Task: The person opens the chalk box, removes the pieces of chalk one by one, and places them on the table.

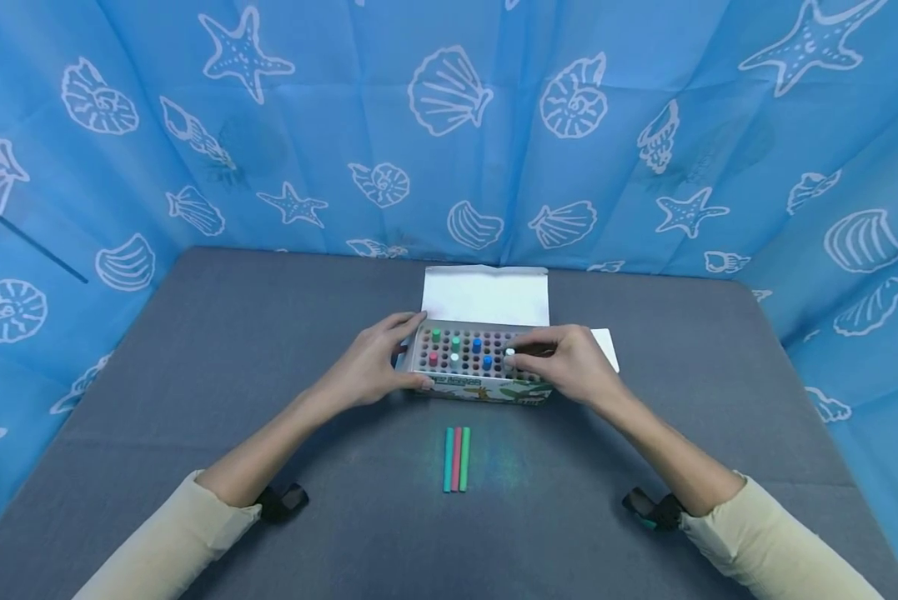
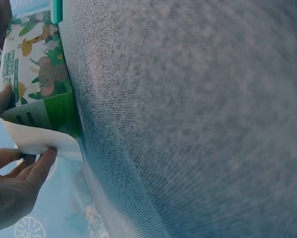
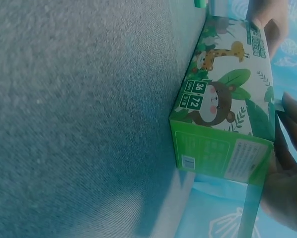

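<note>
Left hand (image 1: 376, 364) grips box (image 1: 494, 390), left end. Right hand (image 1: 573, 362) pinches white stick (image 1: 509, 355) at box top. Three sticks (image 1: 457, 460) on table (image 1: 554, 517).

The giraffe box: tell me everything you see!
The rectangular white and green cardboard-looking box, printed with animals, sits open on the grey cloth surface, white flaps spread. Coloured cylindrical sticks stand in its holes. The left hand holds its left end; the right hand pinches a white stick at its top.
</note>
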### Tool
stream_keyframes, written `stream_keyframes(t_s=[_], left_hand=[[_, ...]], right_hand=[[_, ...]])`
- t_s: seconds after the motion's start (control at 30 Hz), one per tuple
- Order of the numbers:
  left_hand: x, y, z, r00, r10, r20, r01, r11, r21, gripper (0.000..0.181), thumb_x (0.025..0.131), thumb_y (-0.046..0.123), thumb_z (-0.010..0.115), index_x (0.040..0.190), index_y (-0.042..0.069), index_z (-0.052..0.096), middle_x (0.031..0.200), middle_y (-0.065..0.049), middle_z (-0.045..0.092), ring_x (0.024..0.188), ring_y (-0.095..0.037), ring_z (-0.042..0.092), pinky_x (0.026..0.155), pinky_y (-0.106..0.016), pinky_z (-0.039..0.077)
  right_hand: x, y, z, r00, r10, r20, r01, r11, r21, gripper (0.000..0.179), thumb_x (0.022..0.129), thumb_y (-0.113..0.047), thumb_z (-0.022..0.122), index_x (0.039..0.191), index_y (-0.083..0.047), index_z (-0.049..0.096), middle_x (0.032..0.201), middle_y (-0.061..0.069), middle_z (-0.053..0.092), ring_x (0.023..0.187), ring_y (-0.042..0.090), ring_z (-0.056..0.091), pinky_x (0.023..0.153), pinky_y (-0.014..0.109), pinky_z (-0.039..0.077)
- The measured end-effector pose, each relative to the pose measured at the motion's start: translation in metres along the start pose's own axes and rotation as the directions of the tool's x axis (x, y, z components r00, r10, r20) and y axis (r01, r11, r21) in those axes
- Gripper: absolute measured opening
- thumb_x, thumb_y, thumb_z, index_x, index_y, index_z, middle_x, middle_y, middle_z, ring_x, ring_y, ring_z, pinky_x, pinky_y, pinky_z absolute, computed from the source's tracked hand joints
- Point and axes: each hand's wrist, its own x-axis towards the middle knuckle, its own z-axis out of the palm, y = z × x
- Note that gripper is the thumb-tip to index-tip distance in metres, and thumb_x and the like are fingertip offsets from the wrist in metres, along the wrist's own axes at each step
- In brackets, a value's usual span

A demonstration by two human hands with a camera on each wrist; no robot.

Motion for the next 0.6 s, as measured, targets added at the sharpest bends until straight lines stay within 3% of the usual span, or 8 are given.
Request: stream_keyframes(t_s=[0.13,0.27,0.43,0.6], left_hand=[[0.0,-0.001,0.001,1.0,-0.011,0.005,0.011,1.0,0.001,0.097,0.079,0.037,0.084,0.156,0.011,0.03,0.155,-0.017,0.035,0.128,-0.035,0.051,0.097,-0.046,0.054],[-0.001,-0.001,0.001,1.0,-0.005,0.001,0.005,1.0,-0.001,0.097,0.08,0.036,0.084,0.156,0.011,0.03,0.155,-0.018,0.036,0.127,-0.035,0.052,0.096,-0.046,0.054],[0.0,-0.001,0.0,1.0,-0.004,-0.001,0.004,1.0,0.0,0.096,0.08,0.035,0.084,0.156,0.01,0.031,0.154,-0.018,0.037,0.13,-0.036,0.049,0.099,-0.048,0.052],[0.0,-0.001,-0.001,1.0,-0.003,-0.001,0.003,1.0,0.003,0.096,0.08,0.035,0.085,0.156,0.01,0.032,0.154,-0.018,0.037,0.136,-0.038,0.043,0.106,-0.052,0.046]], right_hand=[[-0.003,-0.002,0.002,0.999,-0.008,-0.034,0.01,0.999,0.037,0.021,0.09,-0.017,0.075,0.109,-0.007,0.077,0.097,0.007,0.074,0.068,0.017,0.063,0.051,0.028,0.047],[-0.006,-0.002,0.003,0.995,-0.038,-0.09,0.047,0.993,0.105,0.021,0.092,-0.016,0.074,0.11,-0.007,0.077,0.097,0.006,0.073,0.072,0.017,0.068,0.057,0.026,0.053],[-0.009,-0.005,0.002,0.977,-0.086,-0.193,0.12,0.978,0.172,0.02,0.093,-0.014,0.072,0.111,-0.007,0.076,0.099,0.005,0.072,0.079,0.024,0.071,0.069,0.026,0.061],[-0.014,-0.011,-0.002,0.961,-0.099,-0.257,0.157,0.964,0.216,0.019,0.093,-0.011,0.072,0.11,-0.006,0.075,0.093,0.006,0.072,0.077,0.03,0.071,0.069,0.033,0.062]])
